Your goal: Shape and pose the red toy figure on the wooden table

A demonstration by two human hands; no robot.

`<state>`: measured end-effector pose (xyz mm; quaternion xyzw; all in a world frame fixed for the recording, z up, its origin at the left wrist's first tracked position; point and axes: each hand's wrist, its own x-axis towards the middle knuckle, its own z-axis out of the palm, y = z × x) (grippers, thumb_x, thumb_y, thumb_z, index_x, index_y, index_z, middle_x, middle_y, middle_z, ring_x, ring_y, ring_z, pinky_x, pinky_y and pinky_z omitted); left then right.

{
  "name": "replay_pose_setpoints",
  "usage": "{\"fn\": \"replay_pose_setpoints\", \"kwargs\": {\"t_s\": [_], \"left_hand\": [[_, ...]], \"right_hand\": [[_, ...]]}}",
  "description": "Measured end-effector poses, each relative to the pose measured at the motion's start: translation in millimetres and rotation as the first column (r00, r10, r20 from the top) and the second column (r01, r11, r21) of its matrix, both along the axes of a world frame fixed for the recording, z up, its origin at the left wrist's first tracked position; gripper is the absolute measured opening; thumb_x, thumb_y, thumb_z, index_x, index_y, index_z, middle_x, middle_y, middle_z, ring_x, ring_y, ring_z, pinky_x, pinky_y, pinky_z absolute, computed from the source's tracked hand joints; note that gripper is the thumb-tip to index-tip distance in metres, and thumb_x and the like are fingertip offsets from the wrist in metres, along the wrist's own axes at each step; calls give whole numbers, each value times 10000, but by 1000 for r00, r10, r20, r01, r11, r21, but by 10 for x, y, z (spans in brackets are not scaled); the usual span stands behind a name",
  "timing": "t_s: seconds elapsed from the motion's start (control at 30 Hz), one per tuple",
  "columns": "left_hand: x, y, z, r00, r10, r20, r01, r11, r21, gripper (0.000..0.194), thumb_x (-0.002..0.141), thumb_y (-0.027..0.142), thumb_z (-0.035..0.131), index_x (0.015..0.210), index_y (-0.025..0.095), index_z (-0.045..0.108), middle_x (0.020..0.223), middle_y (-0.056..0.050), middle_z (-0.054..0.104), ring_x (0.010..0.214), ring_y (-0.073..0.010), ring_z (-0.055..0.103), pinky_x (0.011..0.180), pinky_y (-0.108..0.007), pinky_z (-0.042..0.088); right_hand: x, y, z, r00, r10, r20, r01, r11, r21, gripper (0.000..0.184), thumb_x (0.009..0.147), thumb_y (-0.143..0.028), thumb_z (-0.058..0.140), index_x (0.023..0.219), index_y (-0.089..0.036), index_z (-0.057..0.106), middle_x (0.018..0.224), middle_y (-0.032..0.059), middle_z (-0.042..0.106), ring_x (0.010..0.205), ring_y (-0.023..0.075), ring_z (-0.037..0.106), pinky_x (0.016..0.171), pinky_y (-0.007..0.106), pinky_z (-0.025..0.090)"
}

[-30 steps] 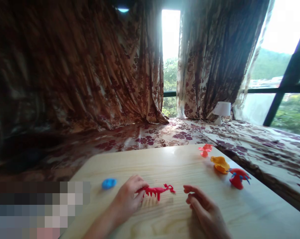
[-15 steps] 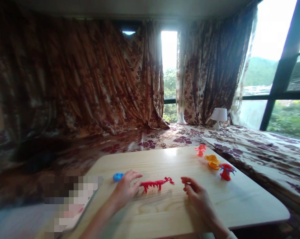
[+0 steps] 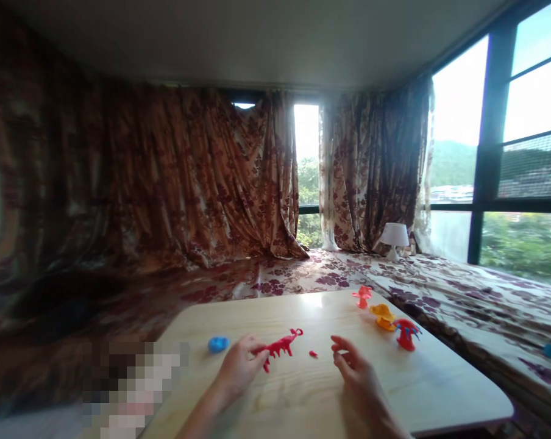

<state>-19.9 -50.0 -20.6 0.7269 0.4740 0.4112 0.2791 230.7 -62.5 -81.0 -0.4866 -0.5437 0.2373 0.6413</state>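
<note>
My left hand (image 3: 239,371) pinches the tail end of a red plastic toy creature (image 3: 281,346) and holds it tilted, front end up, just above the light wooden table (image 3: 440,390). A small red piece (image 3: 312,353) lies on the table right of it. My right hand (image 3: 355,375) rests nearby with fingers loosely curled and nothing visible in them. A blue toy piece (image 3: 218,344) lies left of my left hand.
Three more toys stand near the table's far right edge: an orange-red one (image 3: 362,296), a yellow-orange one (image 3: 383,316) and a red and blue one (image 3: 406,333). A floral cloth covers the platform behind, with a small white lamp (image 3: 394,239), curtains and windows.
My left hand has gripped the red creature and tilted its front end up. A small red piece now lies apart on the table. The camera has tipped upward.
</note>
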Motion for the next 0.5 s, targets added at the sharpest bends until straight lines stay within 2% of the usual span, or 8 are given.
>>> {"fn": "replay_pose_setpoints", "kwargs": {"t_s": [0.07,0.1,0.17,0.2,0.23,0.3,0.37,0.5], "left_hand": [[-6,-213,-7,991,33,132,-25,998,-60,351,751,444,549,851,157,725,764,-79,690,691,-194,603,623,-293,467],[4,-336,-27,980,49,193,-32,995,-90,435,776,495,511,926,138,709,757,-94,701,657,-189,609,616,-300,478],[56,-580,-84,941,78,330,-28,988,-153,525,756,577,519,923,114,702,716,-112,706,581,-177,608,594,-308,496],[93,-686,-112,834,121,539,28,965,-260,494,670,555,645,863,104,710,689,-117,705,555,-173,608,595,-309,502],[133,-775,-135,721,163,673,100,937,-335,456,609,514,720,815,108,713,661,-105,701,528,-161,604,585,-300,506],[204,-894,-152,580,227,783,194,894,-403,411,555,455,782,764,107,712,623,-86,693,493,-141,593,553,-273,499],[242,-941,-135,557,242,794,225,877,-425,413,533,446,799,750,105,711,590,-74,684,477,-132,583,520,-251,479],[244,-943,-76,620,226,751,203,878,-433,501,482,496,809,781,105,716,564,-75,677,482,-137,574,488,-236,433]], "right_hand": [[-115,-137,38,999,31,15,-32,998,48,303,692,-336,619,939,-167,663,770,52,681,591,170,638,542,261,527],[-190,-227,73,999,33,32,-37,993,113,263,732,-328,603,941,-179,660,767,42,671,606,164,636,556,251,527],[-350,-428,194,996,41,82,-58,972,228,179,784,-277,576,930,-206,654,815,33,659,684,161,639,607,237,527],[-423,-527,280,991,40,126,-74,958,278,157,794,-242,571,928,-216,648,838,29,653,714,158,636,624,232,524],[-484,-616,381,984,33,176,-89,942,324,150,800,-204,562,926,-223,642,842,22,645,715,150,629,638,228,521],[-567,-748,595,951,35,308,-156,913,377,217,801,-135,552,978,-238,621,845,6,631,701,132,613,664,223,518],[-604,-816,782,915,7,403,-180,901,395,281,793,-101,560,1031,-245,598,919,16,625,786,145,611,717,236,515],[-612,-823,969,833,-55,551,-202,896,395,284,782,-95,598,1024,-243,595,962,33,625,896,190,591,770,294,499]]}}
